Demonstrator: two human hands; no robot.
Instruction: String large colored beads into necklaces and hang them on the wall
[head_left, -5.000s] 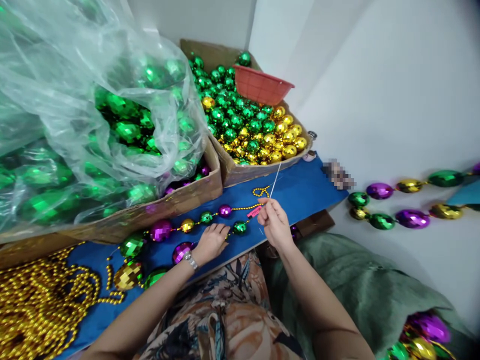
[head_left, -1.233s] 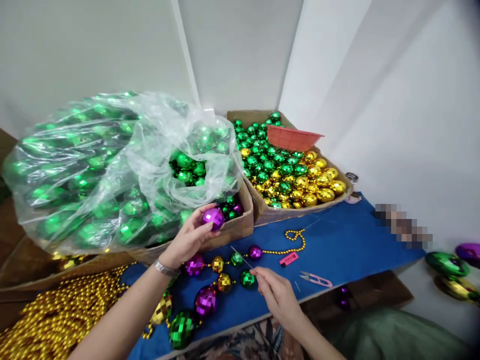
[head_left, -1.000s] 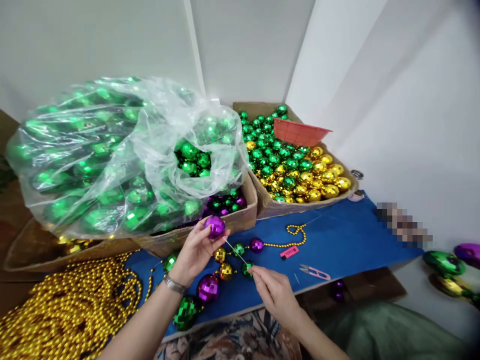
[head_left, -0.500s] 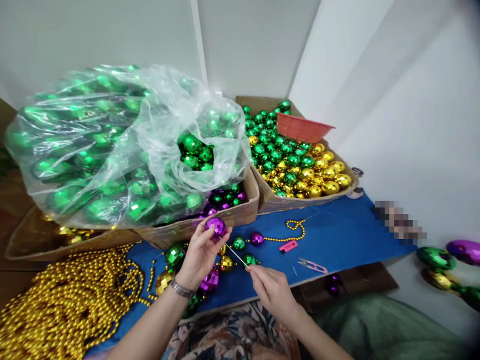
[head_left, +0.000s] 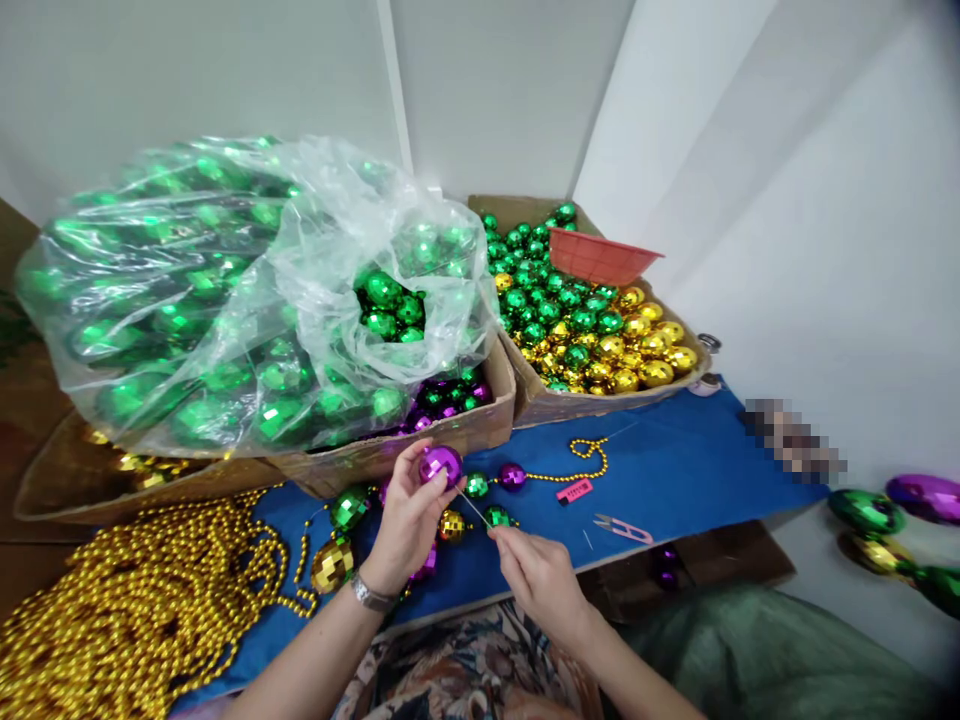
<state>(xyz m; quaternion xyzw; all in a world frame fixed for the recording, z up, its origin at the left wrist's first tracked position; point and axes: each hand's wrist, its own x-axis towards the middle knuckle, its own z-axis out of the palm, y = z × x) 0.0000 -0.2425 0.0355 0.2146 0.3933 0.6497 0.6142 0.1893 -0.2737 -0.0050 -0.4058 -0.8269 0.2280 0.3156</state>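
Observation:
A shiny purple faceted ball is pinched between the fingers and thumb of my left hand, which wears a metal-banded watch. Closed on the near end of a long thin needle, my right hand is lower and to the right. The needle slants up to the ball; whether its tip is inside is hidden by my thumb. Beneath and around my hands lie strung balls, among them a green ball, a gold ball and a purple ball joined to a gold bead chain.
A plastic bag of green balls rests on cardboard boxes. Another box holds green and gold balls and a red basket. Gold bead strands are heaped left. A pink lighter-like item and thread snips lie on the blue cloth.
The purple ball and my left hand have shifted slightly right and down, toward my right hand. Less of the needle shows between them. My right hand has moved slightly left.

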